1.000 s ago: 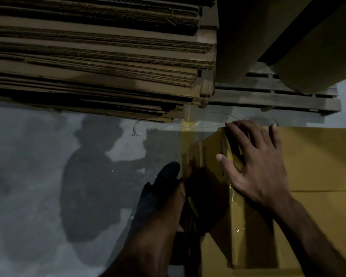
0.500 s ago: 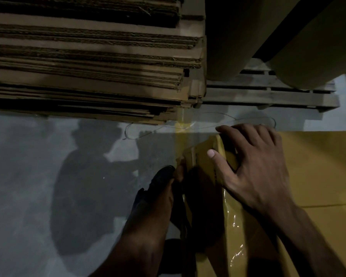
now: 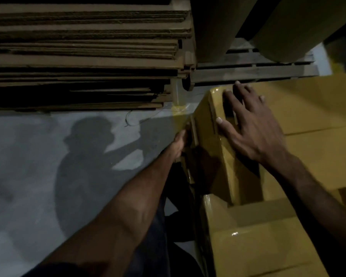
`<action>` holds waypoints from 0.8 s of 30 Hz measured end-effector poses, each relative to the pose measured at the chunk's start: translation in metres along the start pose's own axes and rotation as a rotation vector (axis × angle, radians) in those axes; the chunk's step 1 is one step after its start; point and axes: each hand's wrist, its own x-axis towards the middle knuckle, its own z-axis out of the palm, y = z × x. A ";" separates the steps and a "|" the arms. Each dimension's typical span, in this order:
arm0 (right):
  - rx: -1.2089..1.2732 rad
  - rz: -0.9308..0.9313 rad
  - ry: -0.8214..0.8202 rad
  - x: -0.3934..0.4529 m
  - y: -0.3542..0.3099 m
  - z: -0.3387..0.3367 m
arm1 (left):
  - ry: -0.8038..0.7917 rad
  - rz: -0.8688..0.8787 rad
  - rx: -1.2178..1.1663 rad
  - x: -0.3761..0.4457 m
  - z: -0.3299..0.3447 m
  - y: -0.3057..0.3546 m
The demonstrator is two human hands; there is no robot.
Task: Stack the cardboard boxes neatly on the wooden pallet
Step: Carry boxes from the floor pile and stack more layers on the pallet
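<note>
Atop the yellow box [image 3: 218, 148], right hand [image 3: 252, 128] spreads flat; left hand [image 3: 181, 140] grips its edge.

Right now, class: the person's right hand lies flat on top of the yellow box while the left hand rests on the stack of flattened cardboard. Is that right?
Not quite. The right hand does lie flat on the yellow box, but the left hand is at that box's side edge, not on the stack of flattened cardboard. The head view shows this.

Flattened cardboard sheets [image 3: 84, 56] piled high, up and left of the grip. Tall brown paper rolls [image 3: 300, 27] upright beyond it. Thin wire [image 3: 128, 120] curled on grey floor [image 3: 18, 176] just left; a person's shadow [image 3: 84, 156] further left.
</note>
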 end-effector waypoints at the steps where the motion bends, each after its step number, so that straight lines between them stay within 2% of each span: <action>1: 0.033 0.026 -0.001 -0.015 -0.002 -0.001 | 0.015 0.028 0.042 -0.003 -0.003 0.000; 6: 0.043 0.179 0.061 -0.097 -0.020 0.021 | -0.052 0.193 0.228 -0.083 0.001 0.030; 13: 0.100 0.441 0.201 -0.167 -0.064 0.057 | -0.047 0.272 0.372 -0.070 -0.008 0.036; 16: 0.135 0.619 0.432 -0.184 -0.093 0.076 | -0.086 0.300 0.443 -0.057 -0.017 0.035; 18: 0.183 0.807 0.650 -0.194 -0.115 0.098 | -0.101 0.364 0.520 -0.042 -0.026 0.035; 20: 0.263 0.977 0.799 -0.203 -0.136 0.128 | -0.105 0.417 0.597 -0.017 -0.038 0.034; 22: 0.321 1.084 0.759 -0.211 -0.156 0.164 | -0.125 0.445 0.650 0.008 -0.053 0.034; 24: 0.301 1.070 0.640 -0.216 -0.177 0.197 | -0.137 0.496 0.697 0.031 -0.066 0.033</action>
